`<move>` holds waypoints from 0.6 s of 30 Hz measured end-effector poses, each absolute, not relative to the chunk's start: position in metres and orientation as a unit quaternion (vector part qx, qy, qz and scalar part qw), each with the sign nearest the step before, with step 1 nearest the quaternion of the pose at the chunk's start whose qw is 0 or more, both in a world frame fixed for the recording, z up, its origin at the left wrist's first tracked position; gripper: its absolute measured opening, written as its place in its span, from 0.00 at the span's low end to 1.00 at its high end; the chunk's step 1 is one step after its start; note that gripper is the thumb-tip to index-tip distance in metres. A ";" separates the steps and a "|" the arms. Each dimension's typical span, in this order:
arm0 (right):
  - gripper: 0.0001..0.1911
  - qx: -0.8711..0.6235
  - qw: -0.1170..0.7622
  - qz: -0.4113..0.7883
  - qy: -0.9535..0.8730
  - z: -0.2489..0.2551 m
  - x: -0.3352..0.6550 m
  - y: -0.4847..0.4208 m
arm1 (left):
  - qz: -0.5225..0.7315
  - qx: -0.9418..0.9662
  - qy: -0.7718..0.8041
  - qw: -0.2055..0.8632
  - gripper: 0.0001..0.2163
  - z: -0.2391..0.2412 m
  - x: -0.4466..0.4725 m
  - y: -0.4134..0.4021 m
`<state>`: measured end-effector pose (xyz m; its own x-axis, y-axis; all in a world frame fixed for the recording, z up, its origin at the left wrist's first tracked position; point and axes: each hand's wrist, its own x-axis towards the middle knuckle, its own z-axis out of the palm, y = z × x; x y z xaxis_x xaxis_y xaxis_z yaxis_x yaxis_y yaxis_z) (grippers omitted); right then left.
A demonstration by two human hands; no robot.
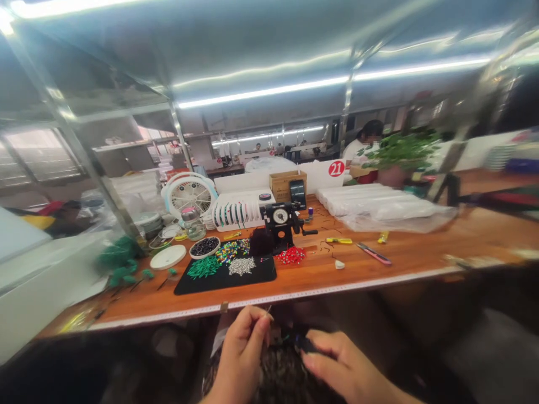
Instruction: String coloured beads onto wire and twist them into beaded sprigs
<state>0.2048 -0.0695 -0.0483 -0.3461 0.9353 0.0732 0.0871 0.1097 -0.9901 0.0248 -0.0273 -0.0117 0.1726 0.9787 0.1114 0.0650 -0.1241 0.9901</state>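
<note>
Before us runs a wooden workbench [412, 241], with a black mat [219, 284] near its front edge. By the mat's right rear corner stands a black hand-cranked machine [281, 225]. Below that edge we hold our right hand [343, 362] and left hand [242, 350] apart, each in a narrow grip. On the mat we see a heap of green pieces [204, 268] beside silvery beads [242, 266]. Our right fingers wrap a dark tool [304, 343], its kind unclear; our left thumb and forefinger pinch a thin pale sliver [269, 309].
</note>
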 end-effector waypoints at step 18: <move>0.18 -0.417 0.401 0.498 -0.646 -0.046 0.209 -0.073 | 0.401 0.320 0.332 0.792 0.13 -0.012 0.023 -0.032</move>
<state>0.2093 -0.0732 -0.0459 -0.3303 0.9382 0.1032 0.1382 0.1562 -0.9780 0.0229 -0.0315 -0.0119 0.4584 0.8473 -0.2684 -0.4231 0.4736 0.7725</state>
